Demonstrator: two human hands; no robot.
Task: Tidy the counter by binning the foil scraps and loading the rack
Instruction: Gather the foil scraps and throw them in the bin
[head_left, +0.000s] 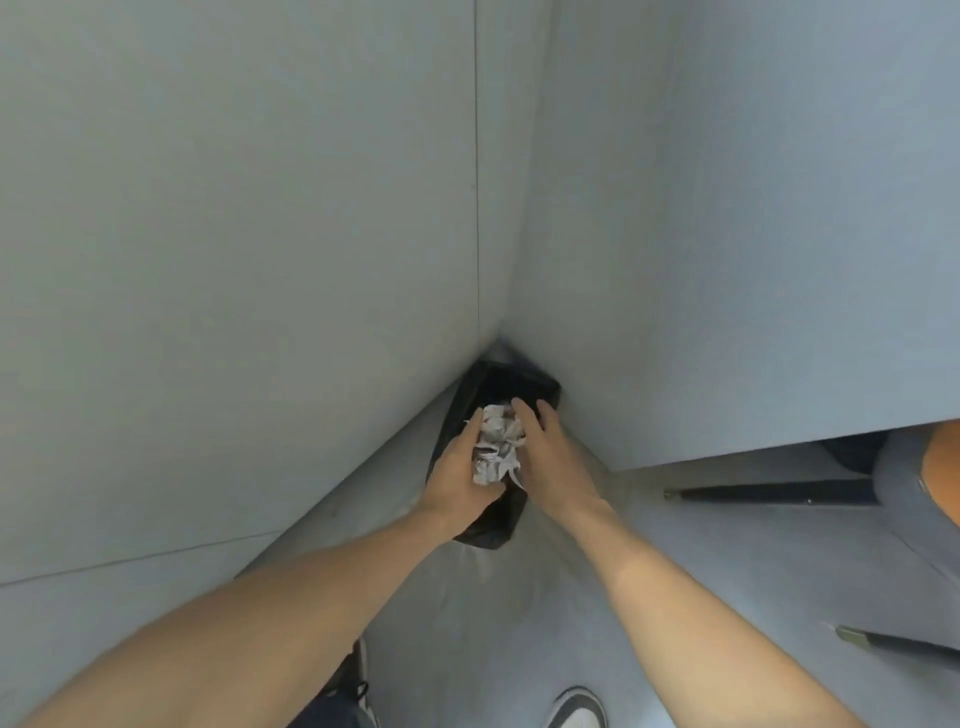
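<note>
In the corner between two pale walls, over a black bin bag (493, 519): crumpled foil scraps (496, 447), pressed between left hand (457, 480) and right hand (550, 452). Left fingers curled under the wad, right fingers together against its side. Below, a white shoe (576, 712) on the floor.
</note>
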